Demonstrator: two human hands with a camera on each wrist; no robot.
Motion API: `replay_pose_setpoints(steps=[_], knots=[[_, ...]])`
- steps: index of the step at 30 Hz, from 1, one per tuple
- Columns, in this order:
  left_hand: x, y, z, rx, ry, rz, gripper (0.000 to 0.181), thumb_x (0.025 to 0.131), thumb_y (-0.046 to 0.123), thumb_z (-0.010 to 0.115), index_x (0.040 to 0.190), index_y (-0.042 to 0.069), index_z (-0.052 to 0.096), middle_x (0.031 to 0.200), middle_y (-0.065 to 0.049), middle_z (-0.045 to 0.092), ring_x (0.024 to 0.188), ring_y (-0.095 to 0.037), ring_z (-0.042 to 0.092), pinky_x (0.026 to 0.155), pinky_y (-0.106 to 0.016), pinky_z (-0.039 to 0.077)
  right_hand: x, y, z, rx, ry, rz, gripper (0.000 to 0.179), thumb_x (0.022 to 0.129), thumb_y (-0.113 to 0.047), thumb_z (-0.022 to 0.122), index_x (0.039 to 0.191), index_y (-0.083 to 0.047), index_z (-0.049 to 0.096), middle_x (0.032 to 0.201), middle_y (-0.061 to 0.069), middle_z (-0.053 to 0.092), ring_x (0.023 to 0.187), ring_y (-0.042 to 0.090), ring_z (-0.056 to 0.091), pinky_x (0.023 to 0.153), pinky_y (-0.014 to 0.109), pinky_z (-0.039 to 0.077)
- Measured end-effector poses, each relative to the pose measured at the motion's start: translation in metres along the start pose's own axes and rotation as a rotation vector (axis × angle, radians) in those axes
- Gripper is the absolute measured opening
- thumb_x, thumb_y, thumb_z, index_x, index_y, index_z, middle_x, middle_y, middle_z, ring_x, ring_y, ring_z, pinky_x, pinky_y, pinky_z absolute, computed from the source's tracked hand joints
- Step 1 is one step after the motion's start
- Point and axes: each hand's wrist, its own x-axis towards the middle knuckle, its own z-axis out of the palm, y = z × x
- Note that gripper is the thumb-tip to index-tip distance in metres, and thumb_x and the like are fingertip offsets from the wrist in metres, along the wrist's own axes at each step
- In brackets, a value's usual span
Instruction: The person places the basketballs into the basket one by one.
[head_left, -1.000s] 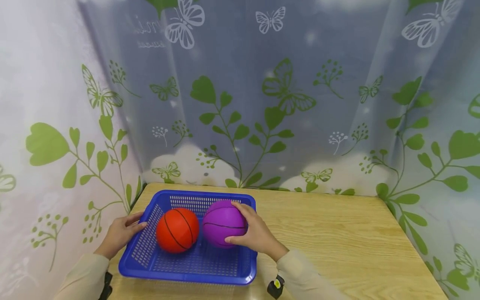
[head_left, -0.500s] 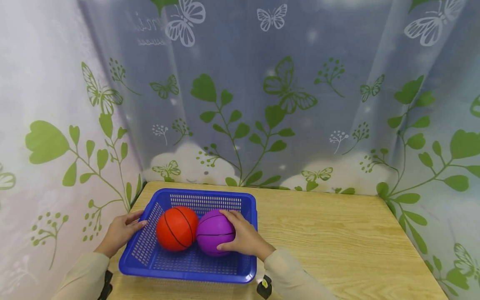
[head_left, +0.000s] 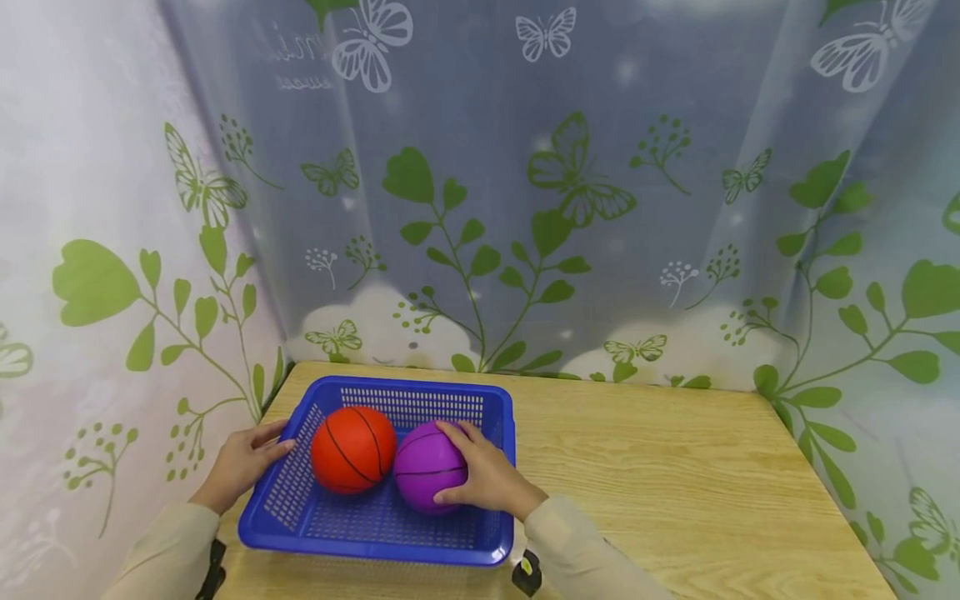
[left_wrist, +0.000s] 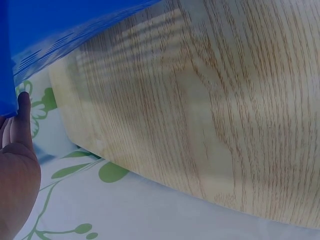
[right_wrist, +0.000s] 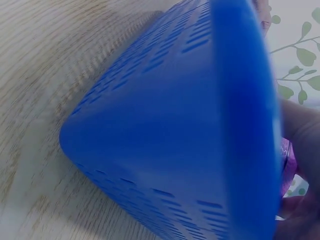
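Purple ball [head_left: 427, 465], probably light and smooth, is sitting in the blue basket [head_left: 390, 546] beside an orange ball [head_left: 352, 448]; we are cupping it with our right hand [head_left: 487, 477], left hand [head_left: 242, 465] resting flat-fingered against the basket's side on the bench [head_left: 675, 483].

1. Setting: a small curtained booth that reads as a staged recording corner, not a lived-in room.
2. Curtain [head_left: 570, 208]: sheer fabric printed with green leaves and butterflies, closing the far, left and right sides.
3. Desk [head_left: 675, 483]: light wood-grain top standing against the curtain, bearing a blue plastic basket [head_left: 375, 546] at near left.
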Motion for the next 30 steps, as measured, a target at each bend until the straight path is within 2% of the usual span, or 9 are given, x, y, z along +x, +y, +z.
replay_pose_setpoints(steps=[11,19,23,25,30], knots=[[0.002,-0.001,0.003,-0.013,0.004,0.011,0.059,0.094,0.025,0.062,0.140,-0.007,0.042,0.137,-0.030,0.045,0.122,-0.042,0.051,0.090,-0.040,0.052,-0.003,-0.001,-0.003,0.028,-0.020,0.020,0.096,0.075,-0.040,0.081,0.151,-0.017,0.028,0.150,0.026,0.029,0.125,0.047,0.046,0.093,0.059,0.046],[0.006,0.001,0.003,0.005,0.003,0.034,0.057,0.094,0.022,0.063,0.137,-0.009,0.044,0.135,-0.031,0.046,0.119,-0.042,0.053,0.086,-0.037,0.055,-0.006,0.000,-0.008,0.042,-0.004,0.005,0.088,0.080,-0.037,0.077,0.150,-0.011,0.031,0.150,0.028,0.029,0.130,0.047,0.040,0.099,0.061,0.041],[0.006,0.003,0.000,0.113,0.008,0.106,0.054,0.093,0.021,0.065,0.133,-0.012,0.048,0.130,-0.032,0.051,0.113,-0.044,0.057,0.086,-0.044,0.054,-0.007,0.000,-0.017,0.030,-0.005,-0.010,0.083,0.084,-0.038,0.074,0.150,-0.012,0.031,0.152,0.024,0.027,0.137,0.044,0.031,0.104,0.061,0.036],[0.007,0.004,-0.003,0.199,0.009,0.159,0.051,0.091,0.019,0.067,0.129,-0.013,0.052,0.124,-0.032,0.055,0.108,-0.044,0.061,0.085,-0.047,0.054,-0.009,0.002,-0.025,0.026,0.002,-0.018,0.080,0.086,-0.037,0.072,0.150,-0.012,0.031,0.153,0.023,0.026,0.139,0.043,0.029,0.106,0.061,0.034],[0.010,0.014,-0.018,0.392,-0.010,0.287,0.047,0.086,0.017,0.071,0.119,-0.014,0.059,0.110,-0.033,0.064,0.098,-0.044,0.065,0.080,-0.051,0.054,-0.016,0.013,-0.058,-0.001,0.046,-0.016,0.076,0.089,-0.035,0.068,0.150,-0.010,0.032,0.155,0.021,0.024,0.141,0.041,0.026,0.109,0.060,0.030]])
